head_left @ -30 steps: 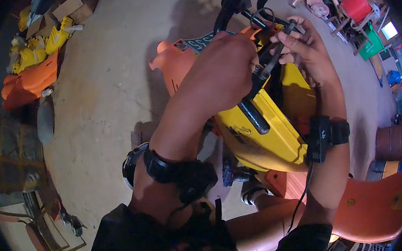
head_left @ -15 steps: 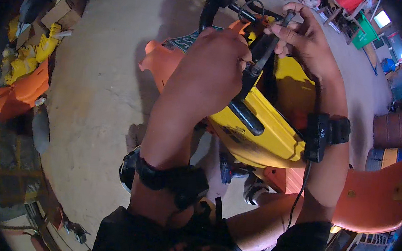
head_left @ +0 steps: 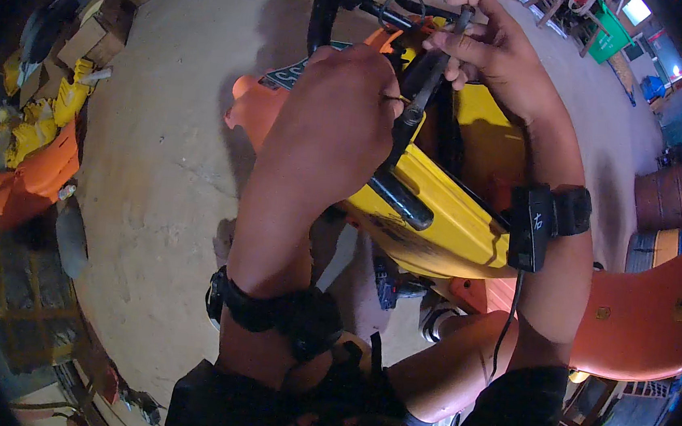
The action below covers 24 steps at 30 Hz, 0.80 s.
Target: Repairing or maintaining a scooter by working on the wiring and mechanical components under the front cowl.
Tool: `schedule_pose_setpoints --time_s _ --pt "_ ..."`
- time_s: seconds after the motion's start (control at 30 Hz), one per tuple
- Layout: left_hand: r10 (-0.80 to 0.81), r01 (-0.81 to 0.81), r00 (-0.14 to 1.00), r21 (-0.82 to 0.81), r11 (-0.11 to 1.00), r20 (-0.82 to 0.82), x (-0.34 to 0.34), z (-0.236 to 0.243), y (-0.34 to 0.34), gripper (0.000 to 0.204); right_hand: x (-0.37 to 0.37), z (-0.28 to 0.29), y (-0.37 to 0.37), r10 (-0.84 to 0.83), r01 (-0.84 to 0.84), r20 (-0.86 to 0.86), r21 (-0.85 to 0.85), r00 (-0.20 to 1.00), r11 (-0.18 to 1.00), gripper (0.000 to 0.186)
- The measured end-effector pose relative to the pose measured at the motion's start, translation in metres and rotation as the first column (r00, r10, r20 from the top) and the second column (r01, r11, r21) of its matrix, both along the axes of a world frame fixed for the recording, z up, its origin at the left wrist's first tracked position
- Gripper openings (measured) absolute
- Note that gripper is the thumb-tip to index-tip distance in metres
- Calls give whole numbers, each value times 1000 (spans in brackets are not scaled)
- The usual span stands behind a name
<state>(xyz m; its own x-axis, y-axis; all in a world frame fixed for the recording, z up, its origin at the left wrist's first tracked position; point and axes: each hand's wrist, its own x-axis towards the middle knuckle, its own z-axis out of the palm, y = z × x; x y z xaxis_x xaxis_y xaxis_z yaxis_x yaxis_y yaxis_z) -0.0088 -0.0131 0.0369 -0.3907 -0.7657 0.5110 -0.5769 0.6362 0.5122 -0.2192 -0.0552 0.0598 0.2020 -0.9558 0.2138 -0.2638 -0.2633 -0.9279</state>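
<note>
Leftward and far, cardboard boxes (head_left: pixel 101 34) in a pile, with yellow plastic pieces (head_left: pixel 62 103) just nearer and then an orange panel (head_left: pixel 40 178). Near left, a dark box (head_left: pixel 30 287) crossed by yellowish strips.

Toward the middle, on the concrete floor (head_left: pixel 160 148), a black-framed body with an orange front piece (head_left: pixel 249 107) and a green plate (head_left: pixel 286 76), both partly behind the left hand (head_left: pixel 347 92). Knuckles up, fingers curled tightly beside the near end of a long dark tool (head_left: pixel 436 75); impossible to tell what, if anything, inside that clench.

Just right of it, the tool itself, aslant from the left hand to far right, above the black frame (head_left: pixel 401 200) and yellow body panel (head_left: pixel 446 222). Far end grasped between thumb and fingers of the right hand (head_left: pixel 497 56). Nearer, on the wrist, a black strapped device (head_left: pixel 529 228).

Farther right, a green bin (head_left: pixel 610 35), a rusty drum (head_left: pixel 671 197) and, nearer, a red-orange curved panel (head_left: pixel 631 324).
</note>
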Motion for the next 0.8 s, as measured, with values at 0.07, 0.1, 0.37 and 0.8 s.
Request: schedule_pose_setpoints --time_s 0.07,0.1,0.37,0.8 --pt "10 -10 1000 12 1000 26 0 2 1 18 2 9 2 25 -32 97 73 995 997 38" --pt "12 -12 1000 20 1000 29 0 1 1 17 3 11 3 32 -48 142 110 989 993 35" --pt "14 -14 1000 16 1000 2 3 -2 2 22 -1 13 1 27 -44 111 156 993 987 34" --pt "-5 3 999 41 999 38 0 0 2 19 -16 -7 -12 121 -120 -62 23 991 993 40"
